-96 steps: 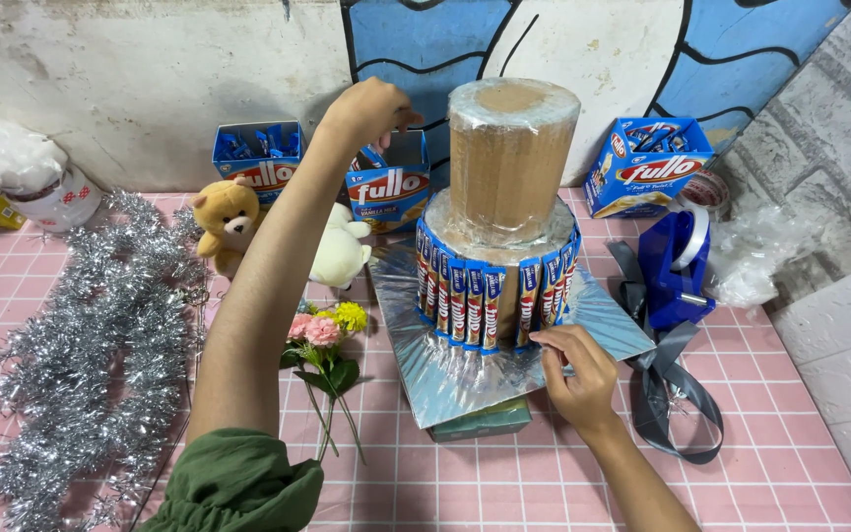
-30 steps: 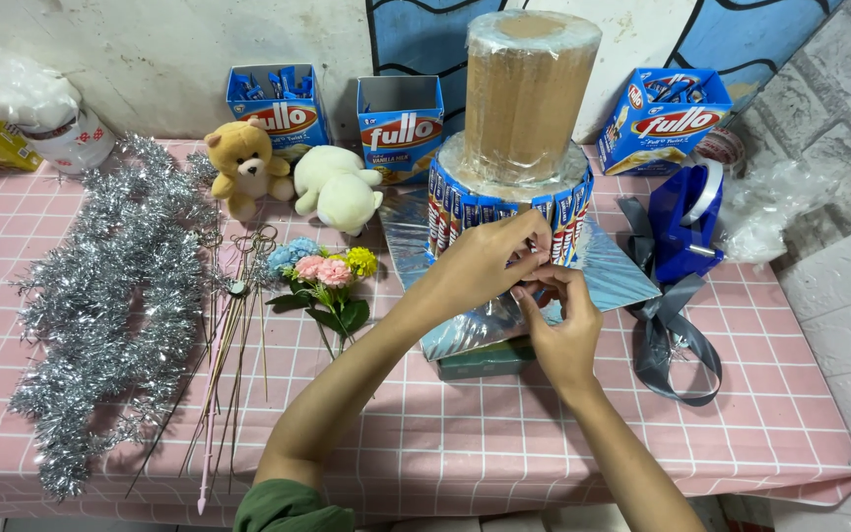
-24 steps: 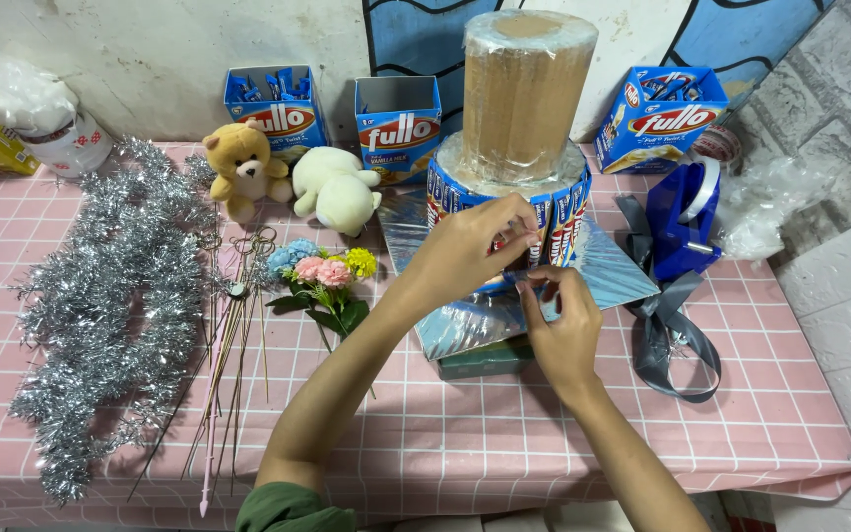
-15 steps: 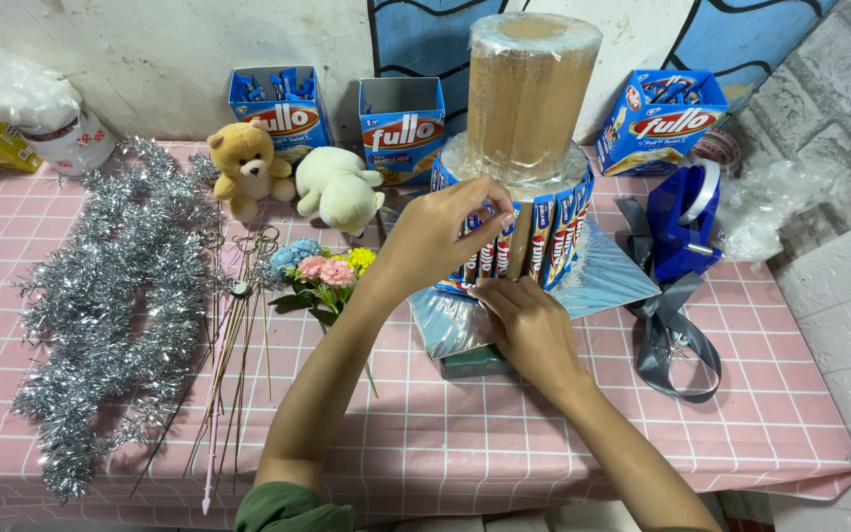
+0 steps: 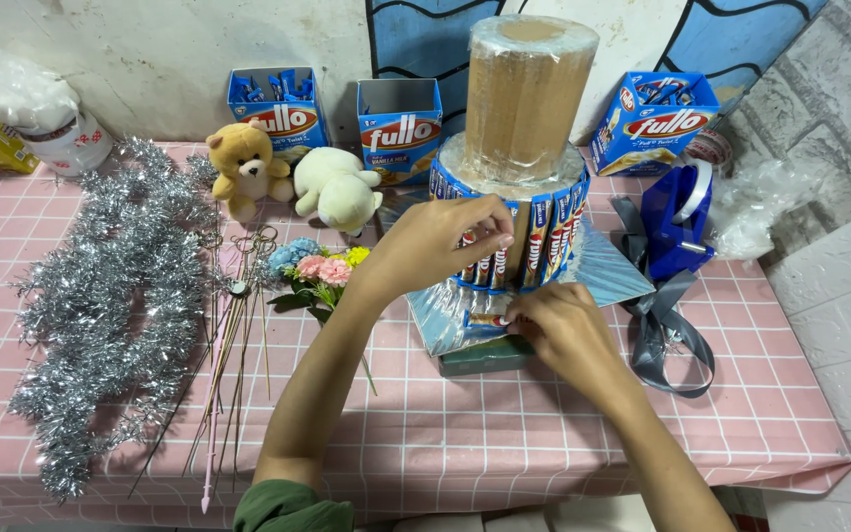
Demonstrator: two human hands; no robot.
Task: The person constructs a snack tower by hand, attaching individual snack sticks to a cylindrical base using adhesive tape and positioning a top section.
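Snack tower: two-tier cardboard cylinder [image 5: 529, 99] wrapped in clear film stood mid-worktop on a silver foil base [image 5: 593, 276], lower tier ringed with upright blue wafer-stick packets [image 5: 544, 241].
Left hand: left hand [image 5: 440, 241] lay over the front of the ring, fingers curled narrow and pressing the packets against the tier.
Right hand: right hand [image 5: 563, 330] sat low at the tier's foot, fingertips pinched at a packet's bottom end; what exactly it gripped I could not tell.
Step in hand (judged): seating a packet into the ring.
Doing it well: keep the packet upright and snug beside its neighbour; hold the row flat with the left hand while the right presses the foot in; avoid nudging the tower on its foil.
Worktop: pink checked cloth [image 5: 504, 424].
Nearby left: silver tinsel [image 5: 115, 296], thin sticks [image 5: 233, 345], small artificial flowers [image 5: 317, 271], brown teddy [image 5: 245, 169], white plush [image 5: 337, 187].
Nearby right: blue tape dispenser [image 5: 677, 222], grey ribbon [image 5: 667, 335].
Behind: three blue snack boxes [image 5: 398, 128] along the wall.
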